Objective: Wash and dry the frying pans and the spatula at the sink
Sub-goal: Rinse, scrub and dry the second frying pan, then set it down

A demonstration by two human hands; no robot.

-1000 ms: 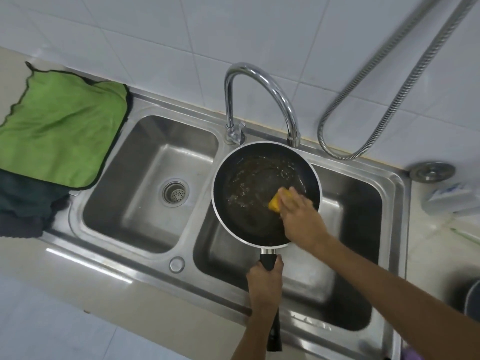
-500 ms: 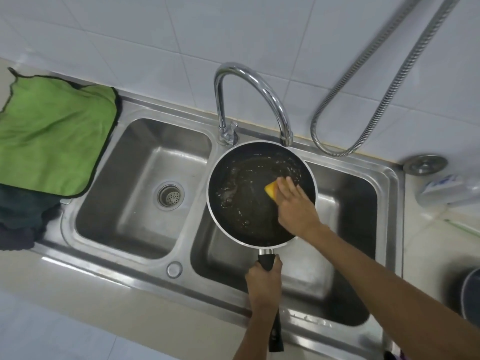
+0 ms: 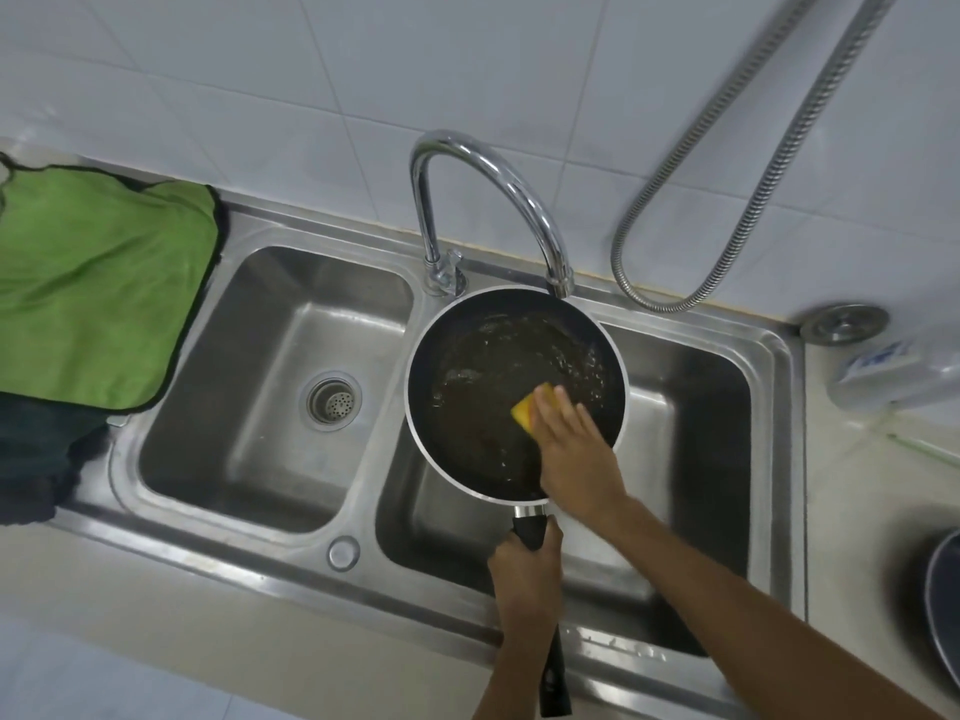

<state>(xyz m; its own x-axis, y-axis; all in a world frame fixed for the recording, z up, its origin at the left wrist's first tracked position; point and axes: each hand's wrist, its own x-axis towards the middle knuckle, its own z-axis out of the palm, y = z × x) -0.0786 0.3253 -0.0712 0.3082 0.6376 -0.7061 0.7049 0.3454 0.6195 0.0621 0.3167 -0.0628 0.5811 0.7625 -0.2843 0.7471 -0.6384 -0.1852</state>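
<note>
A black frying pan with brown greasy residue is held over the right basin of the steel double sink, just below the faucet spout. My left hand grips the pan's black handle. My right hand presses a yellow sponge onto the pan's inner surface at its right side, fingers lying over the sponge. No spatula is in view.
A green cloth lies on the counter left of the sink, over a dark cloth. A metal hose hangs at the back right. A drain plug, a white bottle and another pan's edge sit at right.
My right hand with the sponge has slid toward the lower middle of the pan while rubbing. The left hand keeps its hold on the handle.
</note>
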